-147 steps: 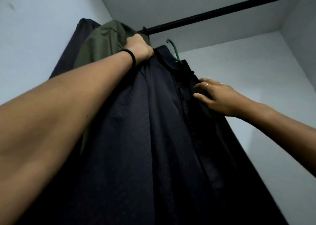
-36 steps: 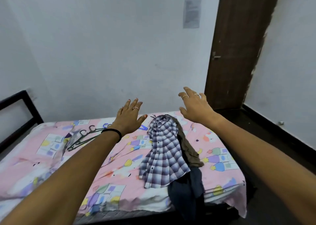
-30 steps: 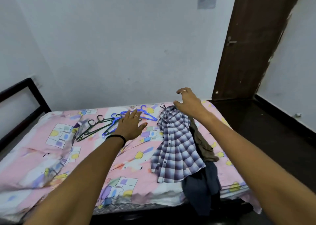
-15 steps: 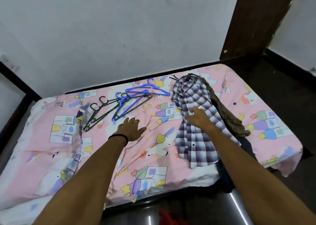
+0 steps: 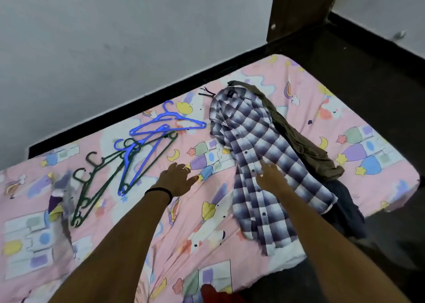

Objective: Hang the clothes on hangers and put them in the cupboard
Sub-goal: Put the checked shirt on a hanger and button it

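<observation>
Hangers [image 5: 138, 151] left of checked shirt [image 5: 259, 164]; olive garment [image 5: 305, 146] beside.

Soft even light, motion blur, wide-angle warping

Home bedroom — bed [image 5: 379, 164] in cartoon sheet, plain wall [image 5: 115, 38].

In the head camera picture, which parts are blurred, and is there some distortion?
Head view: motion blur smears the pink cartoon bedsheet at the left edge; the checked purple-and-white shirt and blue plastic hangers stay fairly sharp; wide-angle distortion bends the black skirting line.
</observation>
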`<state>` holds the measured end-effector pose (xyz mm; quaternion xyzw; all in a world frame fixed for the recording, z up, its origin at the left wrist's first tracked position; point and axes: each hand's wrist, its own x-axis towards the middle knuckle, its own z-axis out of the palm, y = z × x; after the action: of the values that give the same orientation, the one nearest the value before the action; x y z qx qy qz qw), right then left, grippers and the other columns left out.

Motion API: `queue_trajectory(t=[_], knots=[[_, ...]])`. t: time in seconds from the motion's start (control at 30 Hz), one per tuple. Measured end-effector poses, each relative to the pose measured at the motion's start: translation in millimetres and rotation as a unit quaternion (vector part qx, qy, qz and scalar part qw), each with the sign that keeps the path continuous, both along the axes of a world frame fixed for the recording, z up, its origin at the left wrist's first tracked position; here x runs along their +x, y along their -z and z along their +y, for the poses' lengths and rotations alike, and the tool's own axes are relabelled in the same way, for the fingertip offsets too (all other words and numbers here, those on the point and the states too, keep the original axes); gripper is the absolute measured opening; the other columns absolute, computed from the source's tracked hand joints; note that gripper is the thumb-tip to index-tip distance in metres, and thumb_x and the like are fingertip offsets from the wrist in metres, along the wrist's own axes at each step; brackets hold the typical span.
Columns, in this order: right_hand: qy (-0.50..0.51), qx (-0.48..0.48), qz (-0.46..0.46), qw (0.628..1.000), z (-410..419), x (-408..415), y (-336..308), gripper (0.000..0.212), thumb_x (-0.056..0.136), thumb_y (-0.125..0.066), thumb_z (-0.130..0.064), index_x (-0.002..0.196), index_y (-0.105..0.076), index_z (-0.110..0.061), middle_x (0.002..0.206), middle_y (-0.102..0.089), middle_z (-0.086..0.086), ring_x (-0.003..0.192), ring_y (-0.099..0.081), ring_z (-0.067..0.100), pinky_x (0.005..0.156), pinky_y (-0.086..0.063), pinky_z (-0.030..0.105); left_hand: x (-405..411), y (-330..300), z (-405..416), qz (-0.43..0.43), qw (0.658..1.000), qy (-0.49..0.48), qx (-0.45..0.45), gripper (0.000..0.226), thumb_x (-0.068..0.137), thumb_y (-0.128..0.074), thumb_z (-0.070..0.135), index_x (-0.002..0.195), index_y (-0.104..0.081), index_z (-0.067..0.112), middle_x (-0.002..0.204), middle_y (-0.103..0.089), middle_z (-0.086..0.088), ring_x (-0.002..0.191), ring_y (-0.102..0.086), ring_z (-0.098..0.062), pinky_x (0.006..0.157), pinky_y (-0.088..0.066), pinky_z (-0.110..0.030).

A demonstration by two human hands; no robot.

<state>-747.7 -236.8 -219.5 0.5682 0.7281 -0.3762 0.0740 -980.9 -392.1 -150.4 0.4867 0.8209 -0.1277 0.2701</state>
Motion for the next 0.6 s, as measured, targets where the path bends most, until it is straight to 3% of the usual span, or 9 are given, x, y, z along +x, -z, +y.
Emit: queue_trajectory(t=[0.13,0.23,0.33,0.47,0.6], knots=[[0.045,0.018,-0.055,0.997,29.5,20.4,32.5,0.047,0.094,-0.047,-0.031,0.135,-0.045,-0.007,0.138,-0.046,0.016,0.123,-0.049,0.036,0.100,-0.043,0.050,-15.0,37.0,48.2,-0.051,0.998,-0.029,-0.020,0.056,0.099,-0.039,0.048,0.141,-0.043,0.011,0.146,-0.042,-0.013,0.135,-0.038,-0.030,0.108,-0.033,-0.040],[0.095,0.025,-0.077,0.992,48.1,49.3,48.4,0.044,0.093,-0.049,-0.023,0.132,-0.044,-0.003,0.137,-0.043,0.020,0.124,-0.045,0.041,0.101,-0.040,0.051,1.0,59.0,75.0,-0.095,0.993,0.010,-0.064,0.060,0.099,-0.045,0.043,0.147,-0.033,0.010,0.152,-0.034,-0.012,0.139,-0.033,-0.027,0.111,-0.028,-0.036],[0.179,0.026,-0.113,0.977,59.4,83.5,63.6,0.046,0.088,-0.050,-0.010,0.132,-0.041,-0.003,0.135,-0.040,0.020,0.125,-0.041,0.042,0.100,-0.037,0.052,31.0,85.3,96.7,-0.144,0.986,0.040,-0.078,0.057,0.097,-0.053,0.037,0.145,-0.036,0.011,0.149,-0.039,-0.011,0.136,-0.038,-0.025,0.110,-0.031,-0.034],[0.193,0.045,-0.192,0.961,54.0,136.8,90.3,0.050,0.094,-0.043,-0.008,0.143,-0.034,-0.009,0.143,-0.038,0.017,0.132,-0.036,0.038,0.103,-0.034,0.051,83.6,115.8,101.0,-0.205,0.971,0.084,-0.093,0.053,0.095,-0.056,0.033,0.143,-0.040,0.017,0.145,-0.044,-0.009,0.131,-0.044,-0.025,0.106,-0.036,-0.033],[0.213,0.012,-0.180,0.960,43.4,172.3,110.1,0.056,0.093,-0.044,-0.006,0.147,-0.030,-0.015,0.143,-0.039,0.016,0.130,-0.040,0.040,0.102,-0.035,0.051,139.7,142.5,80.6,-0.231,0.952,0.185,-0.081,0.051,0.092,-0.058,0.024,0.141,-0.043,0.022,0.144,-0.042,-0.004,0.131,-0.044,-0.024,0.104,-0.039,-0.034]])
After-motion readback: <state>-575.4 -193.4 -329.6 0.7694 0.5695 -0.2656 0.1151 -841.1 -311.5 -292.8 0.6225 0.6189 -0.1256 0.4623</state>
